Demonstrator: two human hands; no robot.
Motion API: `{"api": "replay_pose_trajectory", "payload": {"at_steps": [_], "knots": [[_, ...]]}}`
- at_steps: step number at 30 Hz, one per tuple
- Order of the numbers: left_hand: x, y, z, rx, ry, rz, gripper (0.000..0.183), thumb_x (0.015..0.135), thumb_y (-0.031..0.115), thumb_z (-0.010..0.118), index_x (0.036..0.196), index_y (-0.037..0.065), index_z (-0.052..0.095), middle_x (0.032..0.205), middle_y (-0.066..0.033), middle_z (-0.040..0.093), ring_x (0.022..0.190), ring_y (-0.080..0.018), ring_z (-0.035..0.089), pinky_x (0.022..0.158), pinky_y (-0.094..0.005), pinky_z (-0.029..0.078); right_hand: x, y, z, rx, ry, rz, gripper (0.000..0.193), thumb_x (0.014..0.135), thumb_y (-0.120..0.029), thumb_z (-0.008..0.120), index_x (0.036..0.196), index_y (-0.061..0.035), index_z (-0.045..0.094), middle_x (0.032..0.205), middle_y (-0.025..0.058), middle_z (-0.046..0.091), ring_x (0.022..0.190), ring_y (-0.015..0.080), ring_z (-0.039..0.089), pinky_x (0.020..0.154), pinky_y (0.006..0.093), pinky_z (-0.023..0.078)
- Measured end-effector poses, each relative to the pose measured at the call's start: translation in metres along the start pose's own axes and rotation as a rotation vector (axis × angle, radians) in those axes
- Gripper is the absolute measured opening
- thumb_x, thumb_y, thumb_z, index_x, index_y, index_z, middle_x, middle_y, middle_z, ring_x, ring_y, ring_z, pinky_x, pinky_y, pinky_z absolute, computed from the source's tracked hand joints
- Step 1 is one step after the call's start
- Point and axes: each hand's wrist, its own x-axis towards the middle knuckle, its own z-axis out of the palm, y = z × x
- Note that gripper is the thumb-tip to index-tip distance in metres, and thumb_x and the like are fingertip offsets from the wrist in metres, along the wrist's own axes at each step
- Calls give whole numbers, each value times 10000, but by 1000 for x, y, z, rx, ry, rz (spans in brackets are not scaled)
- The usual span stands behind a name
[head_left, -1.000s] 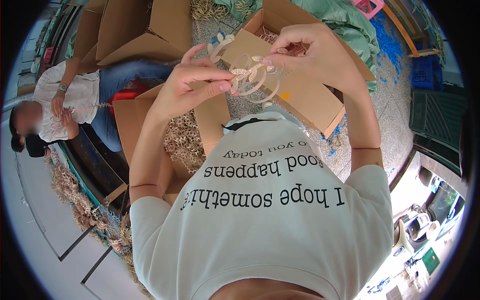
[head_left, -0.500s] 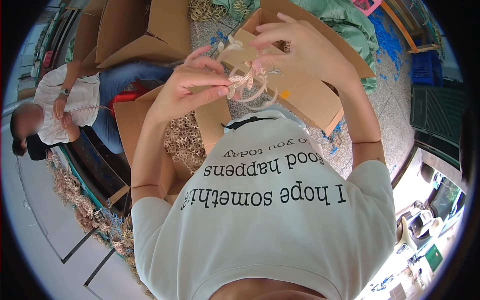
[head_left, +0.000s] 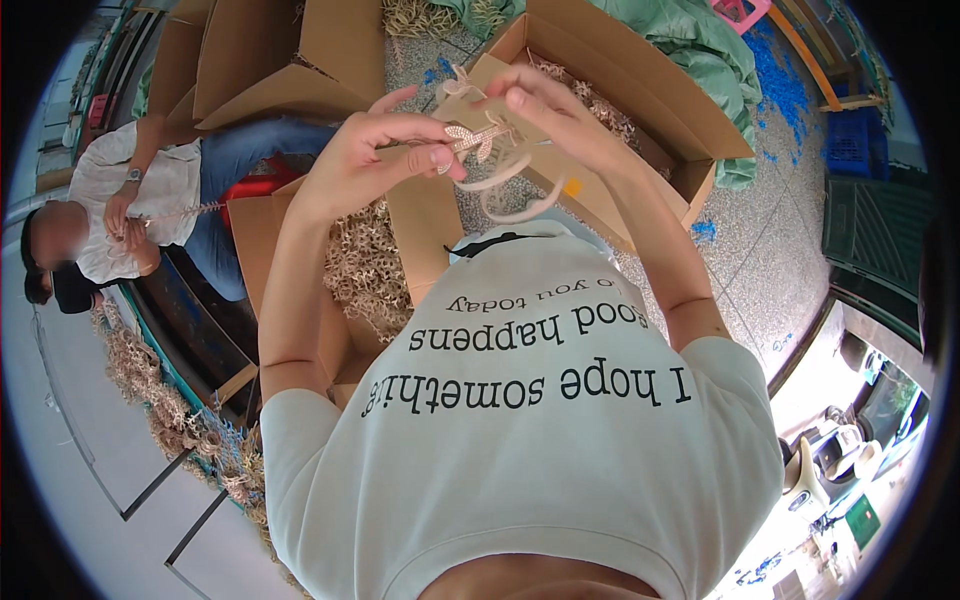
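My left hand [head_left: 370, 155] pinches a pale leaf-shaped ornament [head_left: 478, 140] with a beaded or glittery surface between thumb and forefinger. From it hang thin beige straps [head_left: 500, 178] that curl in loops over the cardboard. My right hand [head_left: 550, 108] is at the upper part of the straps, its fingers curled in and bent toward the ornament. What lies right under those fingertips is partly hidden.
Below my left forearm stands a cardboard box full of tangled beige pieces [head_left: 365, 265]. Another open box [head_left: 640, 60] lies ahead right, beside green sacking [head_left: 690, 50]. Bigger cartons [head_left: 290, 60] stand ahead left. A seated person [head_left: 140, 200] at left holds a leafy strand. Blue scraps [head_left: 780, 80] litter the floor.
My right hand has turned over and its spread fingers have curled in, with the forearm shifting left. The strap loops have swung lower. My left hand keeps its pinch.
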Motion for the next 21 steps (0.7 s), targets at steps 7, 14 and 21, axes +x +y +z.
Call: {"api": "replay_pose_trajectory", "payload": {"at_steps": [7, 14, 21], "knots": [[-11, -3, -2, 71, 20, -24, 158, 853, 199, 606, 910, 59, 653, 787, -2, 691, 686, -100, 609, 1067, -440, 154, -2, -27, -29, -120, -110, 194, 141, 807, -143, 665, 801, -7, 626, 755, 18, 615, 694, 61, 557, 608, 208, 439], [-10, 1, -4, 157, -1, -37, 116, 849, 167, 607, 899, 83, 669, 798, 11, 695, 746, -103, 622, 1046, -429, 182, 2, -61, -26, -428, -80, 72, 97, 732, -68, 731, 741, -12, 653, 678, 4, 622, 625, 29, 544, 541, 176, 406], [-12, 1, -6, 131, 17, 67, 103, 822, 155, 639, 899, 105, 687, 798, 21, 696, 792, -109, 610, 1039, -431, 201, 4, -64, -20, -431, -86, 27, 92, 735, -72, 729, 763, -11, 666, 677, -1, 623, 623, 25, 536, 552, 171, 404]]}}
